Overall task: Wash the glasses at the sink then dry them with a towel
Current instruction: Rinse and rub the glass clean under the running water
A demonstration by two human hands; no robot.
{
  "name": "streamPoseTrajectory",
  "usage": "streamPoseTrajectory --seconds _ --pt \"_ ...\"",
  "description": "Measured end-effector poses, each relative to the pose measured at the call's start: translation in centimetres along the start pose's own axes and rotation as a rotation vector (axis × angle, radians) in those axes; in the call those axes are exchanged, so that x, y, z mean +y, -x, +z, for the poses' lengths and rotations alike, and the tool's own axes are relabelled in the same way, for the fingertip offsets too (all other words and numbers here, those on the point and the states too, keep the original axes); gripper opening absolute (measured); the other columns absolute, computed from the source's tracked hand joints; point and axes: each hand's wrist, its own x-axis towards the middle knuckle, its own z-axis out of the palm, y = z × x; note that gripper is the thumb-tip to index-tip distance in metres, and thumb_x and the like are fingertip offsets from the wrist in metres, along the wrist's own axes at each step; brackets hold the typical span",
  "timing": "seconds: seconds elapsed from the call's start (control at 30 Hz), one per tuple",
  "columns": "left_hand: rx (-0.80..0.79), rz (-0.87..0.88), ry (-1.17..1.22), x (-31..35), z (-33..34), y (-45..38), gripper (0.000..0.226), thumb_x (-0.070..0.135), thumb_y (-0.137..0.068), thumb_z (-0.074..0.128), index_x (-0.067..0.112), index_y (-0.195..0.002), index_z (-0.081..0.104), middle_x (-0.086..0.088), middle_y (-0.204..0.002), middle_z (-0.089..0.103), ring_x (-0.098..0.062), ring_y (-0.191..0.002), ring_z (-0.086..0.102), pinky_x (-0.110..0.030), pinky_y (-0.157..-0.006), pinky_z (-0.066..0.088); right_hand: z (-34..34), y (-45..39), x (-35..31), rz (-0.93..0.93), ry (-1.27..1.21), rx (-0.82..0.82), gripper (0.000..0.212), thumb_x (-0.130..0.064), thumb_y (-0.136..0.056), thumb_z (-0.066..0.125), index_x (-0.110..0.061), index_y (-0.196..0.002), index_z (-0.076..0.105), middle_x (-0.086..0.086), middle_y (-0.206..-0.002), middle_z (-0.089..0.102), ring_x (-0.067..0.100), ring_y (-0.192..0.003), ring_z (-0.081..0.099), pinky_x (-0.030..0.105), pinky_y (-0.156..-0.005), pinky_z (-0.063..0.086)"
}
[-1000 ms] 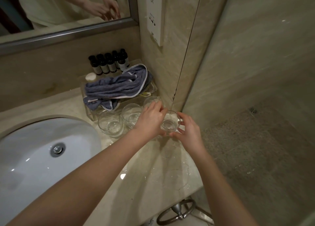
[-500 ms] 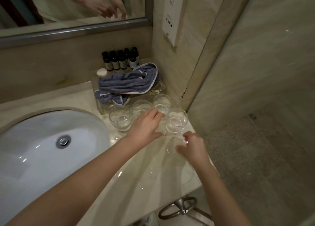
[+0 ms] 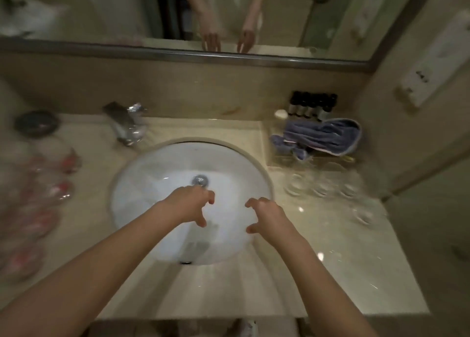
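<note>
Clear round drinking glasses (image 3: 323, 186) stand upright, rims up, right of white oval sink (image 3: 142, 184); left hand (image 3: 189, 204) and right hand (image 3: 269, 217) spread, empty.

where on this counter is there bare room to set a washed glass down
Bare counter lies right of the sink, nearer than the glasses; the front strip below the basin is bare too. Crowded: the far right corner with towel and bottles, and the blurred left side.
</note>
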Motion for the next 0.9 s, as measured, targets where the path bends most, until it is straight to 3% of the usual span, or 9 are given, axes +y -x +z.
streamPoseTrajectory --seconds 0.13,0.27,0.47,0.73,0.9 --pt "0.062 -0.142 0.069 -9.7 0.4 5.3 0.060 0.033 -0.081 0.076 0.023 -0.133 0.049 0.002 -0.126 0.058 -0.019 -0.112 0.056 -0.026 -0.072 0.033 0.6 -2.9 -10.1 -0.145 -0.001 -0.046 0.066 -0.019 -0.082 0.075 -0.016 -0.140 0.045 0.011 -0.131 0.053 0.025 -0.119 0.052 0.026 -0.091 0.038" --pt "0.122 -0.263 0.142 -18.1 1.5 10.6 0.062 0.032 -0.077 0.078 0.022 -0.132 0.051 -0.001 -0.123 0.059 -0.023 -0.108 0.058 -0.029 -0.081 0.047 2.1 -5.2 -20.0 -0.293 0.045 -0.097 0.067 -0.017 -0.081 0.077 -0.016 -0.140 0.046 0.011 -0.133 0.052 0.027 -0.116 0.055 0.027 -0.089 0.040" --pt "0.248 -0.395 0.312 -27.0 3.7 17.7 0.042 0.026 -0.074 0.074 0.021 -0.114 0.060 0.001 -0.107 0.066 -0.022 -0.100 0.063 -0.032 -0.077 0.051 4.9 -6.9 -31.3 -0.475 0.136 -0.133 0.067 -0.019 -0.079 0.078 -0.015 -0.138 0.047 0.012 -0.130 0.054 0.028 -0.112 0.058 0.030 -0.089 0.041" --pt "0.264 -0.466 0.380 -31.1 6.6 22.4 0.057 0.033 -0.070 0.081 0.024 -0.120 0.056 0.005 -0.111 0.062 -0.017 -0.095 0.062 -0.033 -0.077 0.053 8.5 -6.9 -39.2 -0.605 0.174 -0.188 0.069 -0.013 -0.077 0.079 -0.011 -0.138 0.047 0.014 -0.134 0.054 0.031 -0.117 0.055 0.034 -0.095 0.043" --pt "0.225 -0.450 0.404 -30.2 7.9 22.1 0.065 0.037 -0.068 0.083 0.024 -0.124 0.054 0.003 -0.109 0.057 -0.020 -0.096 0.060 -0.032 -0.079 0.051 10.1 -7.2 -39.9 -0.607 0.200 -0.201 0.074 -0.021 -0.070 0.085 -0.013 -0.136 0.050 0.013 -0.135 0.048 0.028 -0.114 0.054 0.024 -0.081 0.037"
